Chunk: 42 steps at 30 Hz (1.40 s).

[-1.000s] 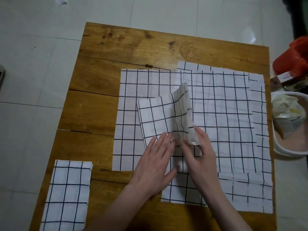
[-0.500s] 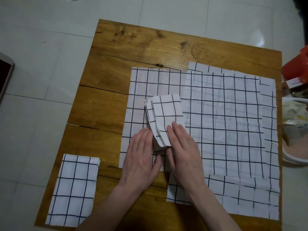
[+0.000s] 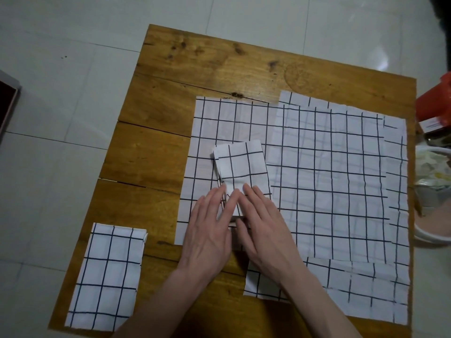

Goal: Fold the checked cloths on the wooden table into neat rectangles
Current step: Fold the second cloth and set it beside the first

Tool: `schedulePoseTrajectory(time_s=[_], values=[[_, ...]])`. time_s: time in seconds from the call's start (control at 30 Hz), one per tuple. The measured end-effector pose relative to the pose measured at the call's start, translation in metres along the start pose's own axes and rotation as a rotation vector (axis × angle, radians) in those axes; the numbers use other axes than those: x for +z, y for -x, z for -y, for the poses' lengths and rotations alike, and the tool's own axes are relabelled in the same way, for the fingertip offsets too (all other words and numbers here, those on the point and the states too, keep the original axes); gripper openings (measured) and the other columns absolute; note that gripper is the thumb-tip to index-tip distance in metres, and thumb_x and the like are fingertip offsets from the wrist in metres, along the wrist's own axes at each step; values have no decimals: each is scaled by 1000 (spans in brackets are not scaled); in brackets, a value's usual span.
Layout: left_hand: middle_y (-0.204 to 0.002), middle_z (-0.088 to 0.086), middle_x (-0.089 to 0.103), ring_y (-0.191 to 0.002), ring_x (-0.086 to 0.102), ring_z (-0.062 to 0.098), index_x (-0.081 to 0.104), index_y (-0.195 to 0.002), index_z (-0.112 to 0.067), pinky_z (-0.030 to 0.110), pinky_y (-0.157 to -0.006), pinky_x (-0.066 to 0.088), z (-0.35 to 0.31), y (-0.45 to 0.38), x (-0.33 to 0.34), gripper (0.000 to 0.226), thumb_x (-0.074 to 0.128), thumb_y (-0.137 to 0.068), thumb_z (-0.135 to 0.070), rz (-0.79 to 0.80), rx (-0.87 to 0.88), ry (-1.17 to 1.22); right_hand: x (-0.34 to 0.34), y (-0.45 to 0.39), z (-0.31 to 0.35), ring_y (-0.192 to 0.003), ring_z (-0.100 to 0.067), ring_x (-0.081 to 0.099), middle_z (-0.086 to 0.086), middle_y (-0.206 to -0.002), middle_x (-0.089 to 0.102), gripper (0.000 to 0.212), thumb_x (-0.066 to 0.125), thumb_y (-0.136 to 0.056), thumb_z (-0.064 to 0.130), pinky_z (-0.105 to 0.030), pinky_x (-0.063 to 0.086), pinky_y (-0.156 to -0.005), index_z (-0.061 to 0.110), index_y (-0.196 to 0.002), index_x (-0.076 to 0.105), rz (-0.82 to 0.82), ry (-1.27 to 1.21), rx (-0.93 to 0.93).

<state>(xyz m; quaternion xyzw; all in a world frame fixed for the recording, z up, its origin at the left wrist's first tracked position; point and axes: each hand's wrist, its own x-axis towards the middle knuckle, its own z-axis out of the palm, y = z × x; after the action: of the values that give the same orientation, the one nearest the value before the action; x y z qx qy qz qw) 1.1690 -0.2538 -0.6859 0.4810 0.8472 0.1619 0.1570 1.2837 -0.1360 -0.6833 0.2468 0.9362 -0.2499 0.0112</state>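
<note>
Both the left hand [image 3: 207, 230] and right hand [image 3: 264, 228] lay flat, gripping nothing, on the near end of the folded cloth [image 3: 240, 167], whose long axis ran toward frame top, probably mid-crease.

A red tub [image 3: 436, 101] sat off the right edge, a white bowl [image 3: 432, 236] nearer beside it, a dark box [image 3: 6, 106] far left on pale floor [image 3: 61, 118].

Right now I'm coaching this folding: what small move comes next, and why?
Probably slide both flat hands up the small folded cloth to press its creases. The left hand and right hand cover only its near end, and its far left edge shows slightly misaligned layers.
</note>
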Motion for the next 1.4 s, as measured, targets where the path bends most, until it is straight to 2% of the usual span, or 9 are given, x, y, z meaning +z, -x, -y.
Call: schedulePoseTrajectory(time_s=[0.17, 0.3, 0.43, 0.6, 0.73, 0.8, 0.97, 1.13, 1.4], values=[[-162, 17, 33, -152, 28, 32, 44, -156, -16, 53, -120, 37, 6, 0, 1, 83, 71, -79, 1, -44, -24, -107, -16, -8, -12, -155, -13, 32, -2, -163, 42, 46, 40, -109, 22, -33, 27, -127, 10, -152, 49, -58, -194, -15], [-166, 17, 27, -156, 23, 33, 40, -159, -14, 54, -124, 29, 13, 3, 0, 80, 67, -84, -3, -11, 26, -153, -31, -25, -40, -156, -24, 31, -7, -166, 40, 51, 37, -101, 19, -39, 31, -126, 9, -149, 53, -64, -10, -93], [-168, 17, 24, -158, 19, 32, 38, -160, -12, 55, -125, 25, 14, 4, -5, 71, 45, -89, -19, 41, 30, -194, -41, -38, -54, -158, -28, 27, -4, -170, 33, 57, 49, -90, 14, -48, 31, -122, 18, -146, 56, 38, 223, -142], [-169, 15, 25, -159, 18, 28, 31, -162, -10, 53, -127, 22, 4, 3, -8, 72, 45, -98, -41, 39, 57, -183, -39, -33, -46, -155, -30, 33, -6, -158, 48, 46, 34, -106, 33, -50, 29, -124, 25, -146, 55, 5, 332, -93], [-166, 12, 35, -156, 27, 26, 32, -161, -11, 49, -125, 20, -10, 6, 4, 70, 42, -103, -48, 85, 266, -263, -30, -28, -40, -152, -32, 36, -9, -146, 52, 44, 40, -109, 38, -51, 31, -123, 24, -148, 53, -31, 364, -35], [-165, 12, 37, -155, 30, 26, 32, -161, -10, 48, -125, 18, -12, 8, 10, 69, 42, -104, -49, 110, 277, -301, -27, -26, -39, -150, -34, 37, -11, -141, 53, 44, 42, -109, 35, -51, 32, -122, 21, -150, 52, -50, 368, -24], [-165, 14, 37, -155, 28, 29, 31, -161, -12, 52, -126, 16, -5, 7, 11, 67, 35, -106, -50, 149, 197, -355, -27, -21, -41, -158, -28, 27, -10, -162, 43, 48, 37, -110, 38, -51, 22, -128, 15, -149, 54, -59, 418, -71], [-161, 15, 41, -154, 32, 31, 34, -161, -14, 53, -125, 17, 6, 3, 1, 66, 32, -105, -48, 133, 144, -383, -25, -10, -44, -156, -19, 32, 0, -168, 37, 60, 28, -110, 48, -47, 17, -130, 18, -159, 42, -17, 440, -24], [-164, 17, 34, -156, 27, 33, 27, -163, -12, 55, -126, 18, 15, 2, 2, 68, 31, -106, -49, 171, 184, -432, -11, 1, -53, -162, -18, 11, 1, -175, 14, 73, 22, -108, 62, -48, 16, -130, 20, -168, 17, -44, 426, 47]])
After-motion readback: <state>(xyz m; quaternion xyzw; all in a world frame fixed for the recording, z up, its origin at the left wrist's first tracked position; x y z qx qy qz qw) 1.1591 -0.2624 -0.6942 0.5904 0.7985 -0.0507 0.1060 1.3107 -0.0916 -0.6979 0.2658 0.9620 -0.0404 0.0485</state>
